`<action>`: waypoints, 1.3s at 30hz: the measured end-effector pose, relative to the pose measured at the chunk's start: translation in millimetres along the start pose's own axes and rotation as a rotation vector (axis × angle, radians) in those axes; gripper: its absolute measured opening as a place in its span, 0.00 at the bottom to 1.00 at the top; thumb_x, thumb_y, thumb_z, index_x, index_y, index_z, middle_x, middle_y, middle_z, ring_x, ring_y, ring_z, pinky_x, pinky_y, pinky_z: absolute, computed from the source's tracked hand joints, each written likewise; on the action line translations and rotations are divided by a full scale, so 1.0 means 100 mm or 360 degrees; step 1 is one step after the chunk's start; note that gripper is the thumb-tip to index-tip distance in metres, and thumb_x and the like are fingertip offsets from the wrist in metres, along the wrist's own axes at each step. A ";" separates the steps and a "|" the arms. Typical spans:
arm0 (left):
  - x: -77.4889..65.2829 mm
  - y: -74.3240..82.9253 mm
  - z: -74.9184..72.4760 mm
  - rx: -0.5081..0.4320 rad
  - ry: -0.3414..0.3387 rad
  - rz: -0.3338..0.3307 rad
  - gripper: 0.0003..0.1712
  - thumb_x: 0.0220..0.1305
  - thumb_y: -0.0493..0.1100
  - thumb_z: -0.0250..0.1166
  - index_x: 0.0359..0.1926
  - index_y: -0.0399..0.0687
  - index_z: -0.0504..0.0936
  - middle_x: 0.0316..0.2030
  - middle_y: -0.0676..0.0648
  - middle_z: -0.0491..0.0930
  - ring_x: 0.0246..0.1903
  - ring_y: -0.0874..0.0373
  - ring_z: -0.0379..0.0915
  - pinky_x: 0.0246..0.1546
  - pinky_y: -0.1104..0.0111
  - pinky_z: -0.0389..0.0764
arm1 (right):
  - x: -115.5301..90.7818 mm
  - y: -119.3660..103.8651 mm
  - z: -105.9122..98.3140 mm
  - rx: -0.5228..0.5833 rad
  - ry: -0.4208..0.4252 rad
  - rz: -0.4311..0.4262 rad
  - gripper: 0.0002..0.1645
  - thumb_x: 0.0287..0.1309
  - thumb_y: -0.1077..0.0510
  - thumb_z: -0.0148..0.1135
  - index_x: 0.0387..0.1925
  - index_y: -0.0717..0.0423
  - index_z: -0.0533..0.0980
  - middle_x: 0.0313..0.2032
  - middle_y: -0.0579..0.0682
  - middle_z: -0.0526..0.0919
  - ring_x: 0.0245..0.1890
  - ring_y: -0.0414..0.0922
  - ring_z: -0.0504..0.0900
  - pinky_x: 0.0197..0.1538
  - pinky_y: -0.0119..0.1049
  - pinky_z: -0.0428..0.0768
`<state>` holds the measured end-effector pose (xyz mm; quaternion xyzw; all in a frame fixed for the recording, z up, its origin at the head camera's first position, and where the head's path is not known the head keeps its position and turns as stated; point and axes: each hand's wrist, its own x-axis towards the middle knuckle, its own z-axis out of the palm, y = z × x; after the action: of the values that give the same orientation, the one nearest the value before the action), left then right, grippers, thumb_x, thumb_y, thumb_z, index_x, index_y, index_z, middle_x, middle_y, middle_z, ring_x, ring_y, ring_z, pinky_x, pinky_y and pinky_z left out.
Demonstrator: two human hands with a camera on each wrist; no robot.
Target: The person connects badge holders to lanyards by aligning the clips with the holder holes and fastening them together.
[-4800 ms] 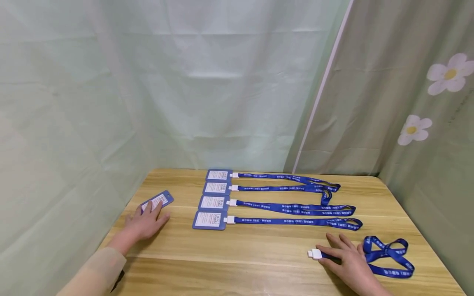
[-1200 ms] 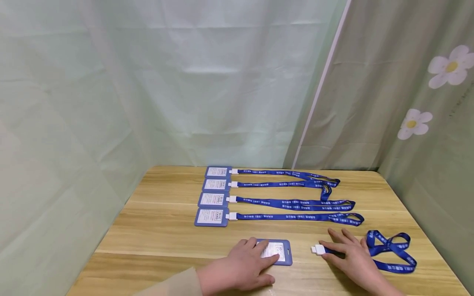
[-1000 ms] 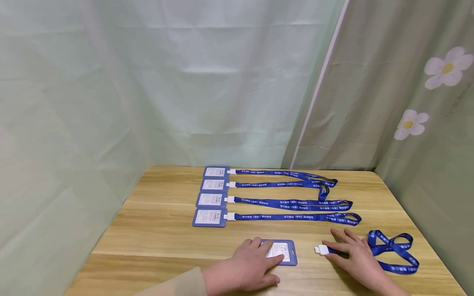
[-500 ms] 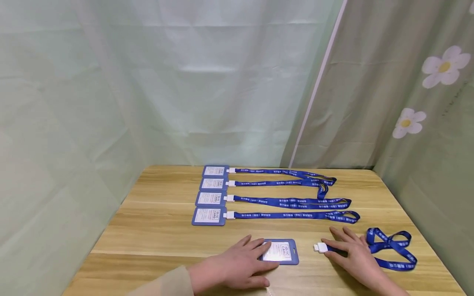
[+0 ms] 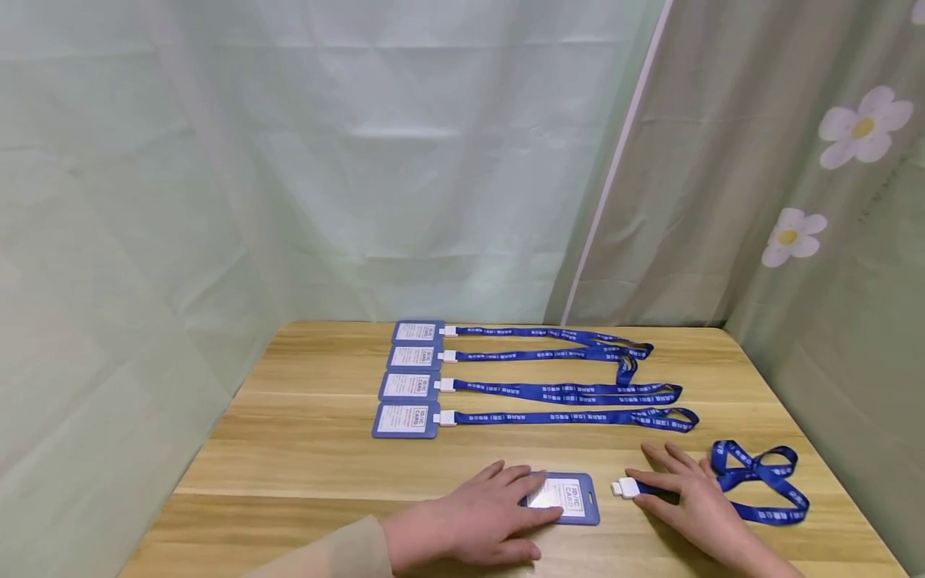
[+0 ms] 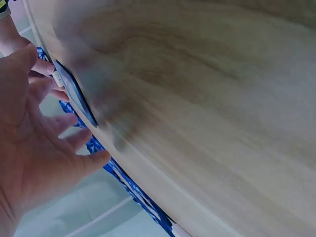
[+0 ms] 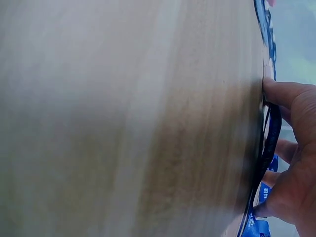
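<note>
In the head view, my left hand (image 5: 473,514) lies with extended fingers on a blue badge holder (image 5: 582,515) showing a white ID/IC card, flat near the table's front. Its fingertips cover the holder's left part; the slotted end points right. Across a small gap, my right hand (image 5: 697,506) pinches a blue lanyard (image 5: 776,484) by its white clip (image 5: 629,487), thumb on the near side and index finger on the far side. The clip's tip faces the slot. The lanyard's strap passes under that hand and lies looped beyond it on the right.
Farther back, several blue badge holders (image 5: 405,420) lie stacked in a column, each joined by a white clip to a blue lanyard (image 5: 571,417) stretched to the right. The wooden table (image 5: 289,482) ends against hanging curtains (image 5: 405,201) at the back and sides.
Since the earliest frame, my left hand has slid the badge holder from the far left to the front middle, and lately a little farther right. My right hand keeps its place at the lanyard clip.
</note>
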<state>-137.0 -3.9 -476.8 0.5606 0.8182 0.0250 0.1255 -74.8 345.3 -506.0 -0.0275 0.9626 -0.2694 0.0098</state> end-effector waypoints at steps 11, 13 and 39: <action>0.12 0.01 0.07 -0.0105 0.0182 -0.0529 0.44 0.68 0.75 0.53 0.79 0.63 0.62 0.79 0.45 0.53 0.77 0.41 0.48 0.72 0.38 0.54 | -0.03 0.00 0.03 -0.0007 -0.0002 0.0025 0.24 0.57 0.40 0.74 0.54 0.39 0.87 0.71 0.62 0.69 0.74 0.73 0.51 0.69 0.74 0.27; 0.14 0.03 0.09 -0.0110 0.0186 -0.0571 0.45 0.67 0.75 0.55 0.78 0.64 0.63 0.79 0.44 0.53 0.77 0.40 0.47 0.71 0.36 0.52 | -0.04 -0.02 0.04 0.0003 -0.0006 0.0046 0.24 0.56 0.39 0.74 0.54 0.38 0.87 0.71 0.62 0.69 0.74 0.72 0.51 0.69 0.73 0.26; 0.12 0.11 0.19 -0.0096 0.0254 -0.0748 0.43 0.65 0.77 0.55 0.77 0.74 0.63 0.79 0.42 0.54 0.77 0.35 0.45 0.65 0.25 0.47 | -0.10 -0.08 0.07 -0.0007 0.0041 0.0002 0.23 0.53 0.38 0.76 0.52 0.33 0.87 0.71 0.56 0.71 0.75 0.68 0.51 0.71 0.68 0.24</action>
<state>-126.7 9.9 -494.9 0.3472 0.9323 0.0637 0.0794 -64.7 335.3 -508.1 -0.0235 0.9632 -0.2677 -0.0026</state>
